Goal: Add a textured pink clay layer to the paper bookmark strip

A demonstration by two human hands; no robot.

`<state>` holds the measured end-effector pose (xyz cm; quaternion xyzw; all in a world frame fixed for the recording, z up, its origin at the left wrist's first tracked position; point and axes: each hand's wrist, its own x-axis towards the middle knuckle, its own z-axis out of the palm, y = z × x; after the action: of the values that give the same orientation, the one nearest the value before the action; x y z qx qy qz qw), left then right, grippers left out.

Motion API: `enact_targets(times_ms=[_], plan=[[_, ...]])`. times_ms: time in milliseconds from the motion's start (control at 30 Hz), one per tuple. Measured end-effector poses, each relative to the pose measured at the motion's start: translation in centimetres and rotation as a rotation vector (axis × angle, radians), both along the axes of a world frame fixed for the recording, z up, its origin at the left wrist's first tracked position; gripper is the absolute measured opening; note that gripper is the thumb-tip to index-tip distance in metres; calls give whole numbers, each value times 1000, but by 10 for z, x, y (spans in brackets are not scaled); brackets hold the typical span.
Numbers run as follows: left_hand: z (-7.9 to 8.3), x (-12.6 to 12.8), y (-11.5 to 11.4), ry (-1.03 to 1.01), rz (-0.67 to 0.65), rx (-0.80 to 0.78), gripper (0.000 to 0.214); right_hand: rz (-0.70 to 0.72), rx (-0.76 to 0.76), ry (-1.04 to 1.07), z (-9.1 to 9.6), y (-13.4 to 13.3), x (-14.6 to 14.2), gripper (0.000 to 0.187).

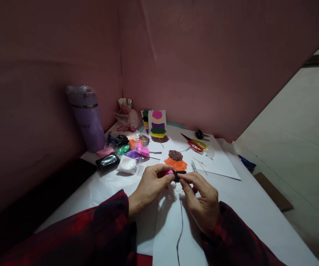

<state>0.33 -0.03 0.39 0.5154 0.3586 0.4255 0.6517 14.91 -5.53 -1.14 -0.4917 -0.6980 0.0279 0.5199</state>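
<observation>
Both hands meet low over a white sheet, fingertips together on a small lump of black clay (pixel 180 175). My left hand (pixel 155 183) pinches at its left end, thumb and forefinger closed. A bit of pink clay (pixel 169 172) shows between those fingers; whether it is held or lies on the paper I cannot tell. My right hand (pixel 201 194) pinches the black clay from the right. Just beyond are a ridged orange clay patch (pixel 175 163) and a brown clay patch (pixel 175 155) above it. White clay (pixel 178 190) lies below the fingers, partly hidden. A dark wavy line (pixel 181 221) runs down the paper.
Bagged clay packets (pixel 127 164) crowd the left, near a purple tumbler (pixel 89 118). A card with coloured clay bands (pixel 158 125) leans at the back. Scissors (pixel 195 145), toothpicks (pixel 202 164) and a small metal blade (pixel 194 166) lie right. A black object (pixel 51 188) borders the left.
</observation>
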Motion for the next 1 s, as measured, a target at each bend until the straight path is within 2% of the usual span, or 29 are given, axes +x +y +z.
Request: enact_targets(times_ms=[167, 300, 567, 700, 800, 1000], plan=[[1, -1, -1, -12, -39, -8, 29, 19, 7, 4, 0, 0, 0, 14], [2, 0, -3, -14, -56, 22, 24, 53, -12, 9, 2, 0, -1, 15], [0, 0, -3, 32, -86, 51, 14, 20, -51, -6, 3, -1, -1, 13], [2, 0, -3, -22, -45, -11, 23, 14, -38, 10, 2, 0, -1, 10], [2, -2, -2, -14, -39, -15, 20, 41, -36, 15, 1, -1, -1, 10], [-2, -3, -1, -6, -110, -2, 25, 11, -36, 21, 0, 0, -2, 14]])
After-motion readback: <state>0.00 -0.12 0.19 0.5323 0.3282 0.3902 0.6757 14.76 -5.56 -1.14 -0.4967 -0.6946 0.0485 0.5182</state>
